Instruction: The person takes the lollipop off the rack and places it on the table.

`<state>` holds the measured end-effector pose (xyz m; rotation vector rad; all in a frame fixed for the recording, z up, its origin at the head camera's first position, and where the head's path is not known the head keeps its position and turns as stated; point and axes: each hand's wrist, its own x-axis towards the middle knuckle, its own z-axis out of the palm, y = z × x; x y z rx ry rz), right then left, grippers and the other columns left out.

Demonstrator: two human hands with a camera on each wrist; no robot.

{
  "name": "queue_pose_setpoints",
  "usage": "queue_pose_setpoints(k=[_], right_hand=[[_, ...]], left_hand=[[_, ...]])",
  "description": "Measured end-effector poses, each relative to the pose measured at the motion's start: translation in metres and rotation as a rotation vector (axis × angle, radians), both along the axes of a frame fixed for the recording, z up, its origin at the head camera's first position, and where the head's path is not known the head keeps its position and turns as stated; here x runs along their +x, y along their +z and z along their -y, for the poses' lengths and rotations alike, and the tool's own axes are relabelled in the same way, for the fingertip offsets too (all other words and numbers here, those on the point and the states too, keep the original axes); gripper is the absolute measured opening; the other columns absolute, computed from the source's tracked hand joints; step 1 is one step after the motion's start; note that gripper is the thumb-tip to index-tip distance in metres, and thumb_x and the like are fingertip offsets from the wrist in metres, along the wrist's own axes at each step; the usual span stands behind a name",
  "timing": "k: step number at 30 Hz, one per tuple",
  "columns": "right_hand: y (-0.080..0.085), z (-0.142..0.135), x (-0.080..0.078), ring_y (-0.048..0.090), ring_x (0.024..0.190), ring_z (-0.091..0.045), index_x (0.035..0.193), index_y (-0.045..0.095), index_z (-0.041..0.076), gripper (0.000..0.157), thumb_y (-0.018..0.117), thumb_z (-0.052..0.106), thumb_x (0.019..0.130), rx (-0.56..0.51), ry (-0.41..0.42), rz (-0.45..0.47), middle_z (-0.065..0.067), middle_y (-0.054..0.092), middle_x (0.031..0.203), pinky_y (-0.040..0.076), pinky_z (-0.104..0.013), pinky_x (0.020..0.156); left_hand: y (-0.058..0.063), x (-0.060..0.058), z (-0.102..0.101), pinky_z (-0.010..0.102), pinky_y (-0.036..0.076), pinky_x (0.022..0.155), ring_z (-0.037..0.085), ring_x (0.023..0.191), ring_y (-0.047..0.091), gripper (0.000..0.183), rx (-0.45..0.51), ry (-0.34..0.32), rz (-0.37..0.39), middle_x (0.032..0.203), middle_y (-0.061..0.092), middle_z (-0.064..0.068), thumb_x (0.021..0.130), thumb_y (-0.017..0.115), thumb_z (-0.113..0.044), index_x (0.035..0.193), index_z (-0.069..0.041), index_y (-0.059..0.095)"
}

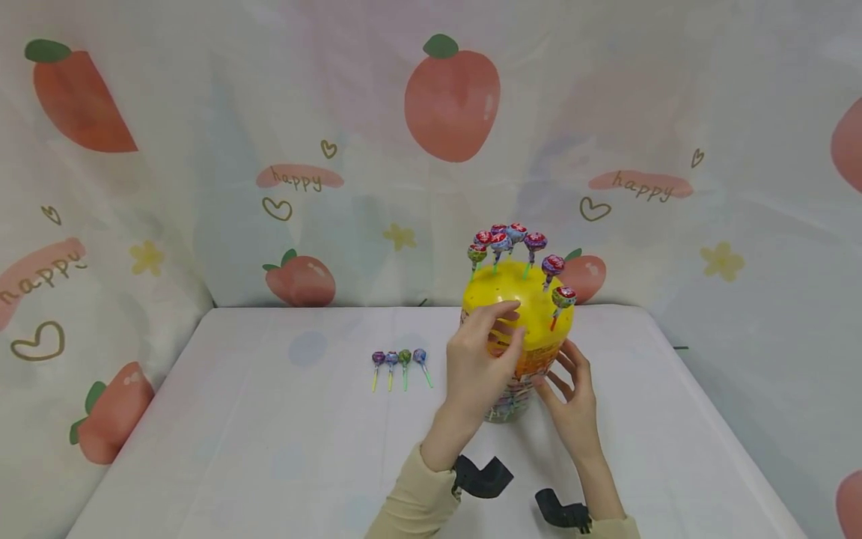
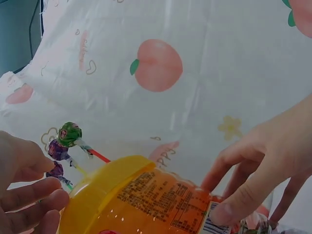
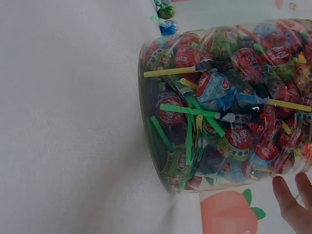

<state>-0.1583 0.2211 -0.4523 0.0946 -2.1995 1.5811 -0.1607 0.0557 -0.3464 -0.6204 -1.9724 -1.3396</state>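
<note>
A clear plastic lollipop jar (image 1: pixel 509 408) with a yellow domed lid (image 1: pixel 498 288) and an orange label (image 2: pixel 161 200) stands upright. Several wrapped lollipops (image 1: pixel 535 241) stick up by their sticks from the lid's back and right side. My left hand (image 1: pixel 481 359) is at the front left of the lid, thumb and fingers loosely bent and apart, with nothing visible between them. With my right hand (image 1: pixel 572 408) I hold the jar's right side, thumb (image 2: pixel 229 212) on the label and fingers toward the back. More lollipops (image 3: pixel 214 92) fill the jar.
Four-sided white cloth covers the table (image 1: pixel 269 442). Left of the jar, several loose lollipops (image 1: pixel 405 358) lie in a row. A patterned backdrop (image 1: pixel 364 97) with peaches rises behind the table. Black wrist mounts (image 1: pixel 483 479) hang beneath both forearms.
</note>
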Motion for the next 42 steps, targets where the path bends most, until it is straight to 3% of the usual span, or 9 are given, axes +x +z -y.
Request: queue_pose_setpoints(k=[11,20,29,33,38,42], right_hand=[[-0.002,-0.001,-0.002,0.038,0.123,-0.001,0.141,0.026,0.023,0.073,0.063,0.003,0.081,0.004,0.011,-0.025,0.000,0.036,0.140,0.040,-0.008,0.093],[0.011,0.005,0.005,0.040,0.121,-0.002,0.141,0.028,0.011,0.073,0.062,-0.008,0.078,-0.029,0.030,-0.071,-0.001,0.038,0.137,0.041,-0.009,0.092],[0.003,0.001,0.000,0.039,0.120,0.000,0.141,0.028,0.013,0.075,0.063,-0.007,0.078,-0.018,0.029,-0.071,0.002,0.037,0.137,0.041,-0.008,0.092],[0.009,0.004,0.003,0.040,0.119,0.001,0.140,0.028,0.008,0.073,0.062,-0.010,0.077,-0.020,0.013,-0.047,0.000,0.038,0.136,0.041,-0.008,0.092],[-0.001,-0.001,-0.002,0.039,0.120,0.000,0.141,0.028,0.014,0.075,0.063,-0.007,0.078,-0.023,0.019,-0.050,0.004,0.036,0.137,0.040,-0.008,0.092],[0.003,0.001,0.000,0.038,0.121,0.000,0.141,0.028,0.014,0.075,0.063,-0.006,0.079,-0.022,0.022,-0.041,0.002,0.036,0.138,0.040,-0.008,0.093]], left_hand=[[0.015,-0.003,-0.022,0.009,0.047,0.078,0.009,0.088,0.063,0.030,-0.034,-0.030,-0.001,0.100,0.066,0.001,0.084,0.063,-0.020,0.113,-0.012,0.059],[0.021,-0.010,-0.034,0.006,0.046,0.071,0.007,0.081,0.064,0.030,-0.090,0.036,-0.040,0.095,0.067,0.000,0.084,0.063,-0.020,0.112,-0.012,0.059],[0.021,-0.011,-0.038,0.005,0.045,0.067,0.007,0.079,0.066,0.031,-0.107,0.063,-0.058,0.096,0.067,0.000,0.083,0.063,-0.018,0.113,-0.012,0.058],[0.020,-0.012,-0.040,0.005,0.046,0.068,0.007,0.079,0.066,0.031,-0.098,0.057,-0.063,0.095,0.067,0.000,0.083,0.063,-0.017,0.114,-0.012,0.057],[0.020,-0.013,-0.040,0.004,0.045,0.069,0.007,0.079,0.066,0.030,-0.071,0.037,-0.067,0.097,0.067,0.000,0.084,0.063,-0.015,0.113,-0.012,0.058],[0.020,-0.014,-0.040,0.002,0.043,0.067,0.007,0.079,0.065,0.028,-0.045,0.016,-0.075,0.100,0.066,0.000,0.084,0.062,-0.014,0.112,-0.012,0.059]])
